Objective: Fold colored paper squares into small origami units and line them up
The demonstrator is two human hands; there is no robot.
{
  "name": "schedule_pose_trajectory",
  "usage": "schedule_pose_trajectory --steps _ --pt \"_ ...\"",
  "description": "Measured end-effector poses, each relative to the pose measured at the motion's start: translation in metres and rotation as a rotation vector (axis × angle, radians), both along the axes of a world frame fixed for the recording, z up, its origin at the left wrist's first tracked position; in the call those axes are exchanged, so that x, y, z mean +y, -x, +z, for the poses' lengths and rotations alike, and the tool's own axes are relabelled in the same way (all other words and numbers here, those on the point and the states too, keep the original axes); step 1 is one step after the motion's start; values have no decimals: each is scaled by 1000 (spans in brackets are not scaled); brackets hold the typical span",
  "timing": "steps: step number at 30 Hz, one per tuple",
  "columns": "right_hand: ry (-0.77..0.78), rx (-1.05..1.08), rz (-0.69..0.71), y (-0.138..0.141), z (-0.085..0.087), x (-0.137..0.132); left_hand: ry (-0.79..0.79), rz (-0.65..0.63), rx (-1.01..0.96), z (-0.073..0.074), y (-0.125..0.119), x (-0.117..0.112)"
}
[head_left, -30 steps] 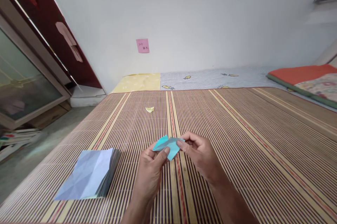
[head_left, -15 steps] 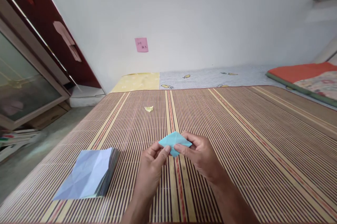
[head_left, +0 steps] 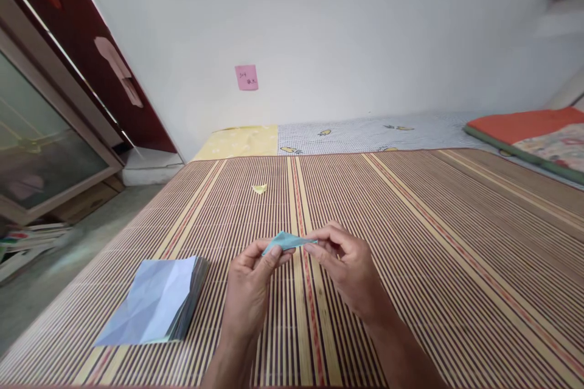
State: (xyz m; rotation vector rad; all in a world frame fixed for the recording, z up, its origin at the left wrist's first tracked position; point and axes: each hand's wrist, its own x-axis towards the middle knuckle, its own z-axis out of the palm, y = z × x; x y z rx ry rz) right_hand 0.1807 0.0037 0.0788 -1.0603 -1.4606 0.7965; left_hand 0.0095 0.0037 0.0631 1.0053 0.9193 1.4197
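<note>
- Centrally, the folded blue paper [head_left: 286,240] hangs over the mat [head_left: 438,267];
- left hand [head_left: 250,276]: thumb and fingers closed on the paper's left end;
- right hand [head_left: 345,260]: thumb and forefinger pinching its right tip;
- stack [head_left: 148,297] of sheets on the mat, left of the hands;
- yellow scrap [head_left: 260,189] beyond them.

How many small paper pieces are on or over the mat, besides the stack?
2: a blue piece between left hand and right hand; a yellow piece on the mat. Hands may hide more.
</note>
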Motion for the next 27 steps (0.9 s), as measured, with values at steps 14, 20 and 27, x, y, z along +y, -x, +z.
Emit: schedule_pose_trajectory --steps 14,20,27 --pt "71 194 47 14 -10 -3 -71 152 176 3 -5 -7" --pt "71 201 36 17 -10 -5 -14 203 126 -2 -7 -8" --pt "14 157 28 19 -11 -5 -44 266 70 -5 -11 -8"
